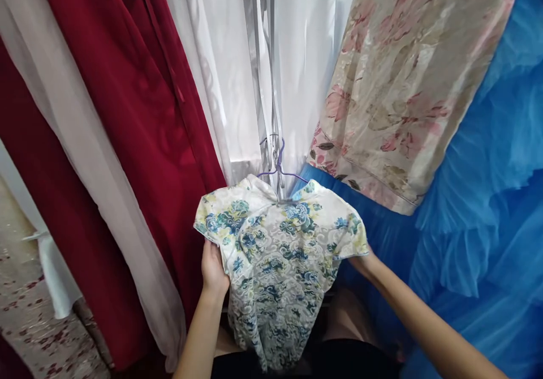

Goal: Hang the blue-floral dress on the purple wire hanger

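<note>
A short-sleeved floral dress (280,254), white with blue, green and yellow flowers, hangs from a purple hanger (282,161) in front of my body. The hanger's hook points up, close to a metal upright; whether it is hooked on anything is unclear. At the dress's left sleeve, my left hand (214,268) grips the cloth from beneath, with the fingers mostly behind it. My right hand (363,262) holds the opposite sleeve near its hem, and most of its fingers are covered by the fabric.
Long dark red garments (131,113) and a pale pink one (85,107) hang on the left. White cloth (305,56) and metal uprights (263,56) stand ahead. To the right are a beige garment with pink flowers (394,96) and a ruffled blue gown (479,215).
</note>
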`<control>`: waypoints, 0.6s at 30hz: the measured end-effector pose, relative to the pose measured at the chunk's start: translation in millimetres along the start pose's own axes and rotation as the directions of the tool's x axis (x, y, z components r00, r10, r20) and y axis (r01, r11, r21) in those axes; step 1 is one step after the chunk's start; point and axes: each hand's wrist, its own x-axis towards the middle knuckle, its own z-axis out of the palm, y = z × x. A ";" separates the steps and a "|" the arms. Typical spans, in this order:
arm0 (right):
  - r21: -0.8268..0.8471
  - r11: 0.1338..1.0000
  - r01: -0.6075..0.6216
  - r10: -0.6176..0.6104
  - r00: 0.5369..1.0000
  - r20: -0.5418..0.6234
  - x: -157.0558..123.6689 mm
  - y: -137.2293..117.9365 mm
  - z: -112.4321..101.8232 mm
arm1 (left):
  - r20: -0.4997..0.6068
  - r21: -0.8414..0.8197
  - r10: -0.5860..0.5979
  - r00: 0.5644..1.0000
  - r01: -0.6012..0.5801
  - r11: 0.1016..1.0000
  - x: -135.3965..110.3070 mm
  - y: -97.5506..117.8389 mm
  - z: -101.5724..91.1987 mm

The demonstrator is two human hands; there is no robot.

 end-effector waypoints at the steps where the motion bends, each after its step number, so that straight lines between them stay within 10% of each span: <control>1: -0.025 1.000 -0.015 0.015 1.000 0.008 4.9 -9.8 -2.3 | 0.011 0.028 0.037 0.999 -0.037 0.999 -3.0 -1.6 1.6; 7: -0.304 0.950 0.071 -0.066 0.997 0.026 4.5 -83.2 18.9 | 0.220 0.240 0.152 0.964 -0.204 0.949 -22.2 2.0 21.2; 12: -0.100 0.992 0.076 -0.092 0.981 -0.173 -1.5 -113.7 52.7 | 0.177 0.279 0.311 0.934 -0.350 0.894 -31.2 24.3 30.2; 18: 0.000 0.955 0.296 -0.268 0.862 -0.430 -40.5 -91.0 38.4 | 0.206 0.547 0.680 0.703 -0.659 0.516 -65.0 21.9 18.4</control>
